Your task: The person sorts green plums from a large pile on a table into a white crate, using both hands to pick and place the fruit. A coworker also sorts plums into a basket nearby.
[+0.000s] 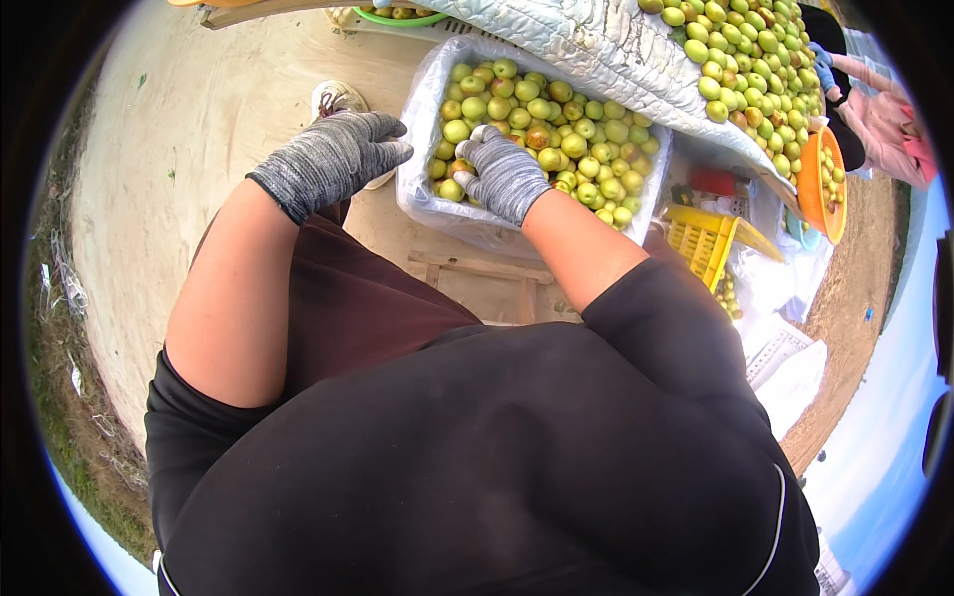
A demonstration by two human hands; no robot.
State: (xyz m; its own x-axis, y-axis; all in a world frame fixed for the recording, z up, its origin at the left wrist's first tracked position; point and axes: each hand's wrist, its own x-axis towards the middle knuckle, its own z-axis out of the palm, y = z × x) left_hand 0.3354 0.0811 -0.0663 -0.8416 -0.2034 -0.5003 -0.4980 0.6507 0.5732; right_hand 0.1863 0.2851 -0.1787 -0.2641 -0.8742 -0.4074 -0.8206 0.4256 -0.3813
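Observation:
A crate lined with clear plastic [419, 195] stands before me, filled with green fruits, some with brown-red patches [573, 144]. My right hand [503, 175], in a grey knitted glove, rests on the fruits at the crate's near left part. Its fingers are curled around a greenish-brown fruit [460, 168]. My left hand [335, 160], gloved alike, hovers just left of the crate's left wall. Its thumb and fingers are apart, with nothing seen between them.
A quilted cover [596, 59] lies beyond the crate, under a heap of similar fruits [753, 74]. At right are an orange basket [838, 212], a yellow crate [697, 242] and a co-worker's gloved hand [823, 67]. A wooden stool [484, 264] stands near my legs.

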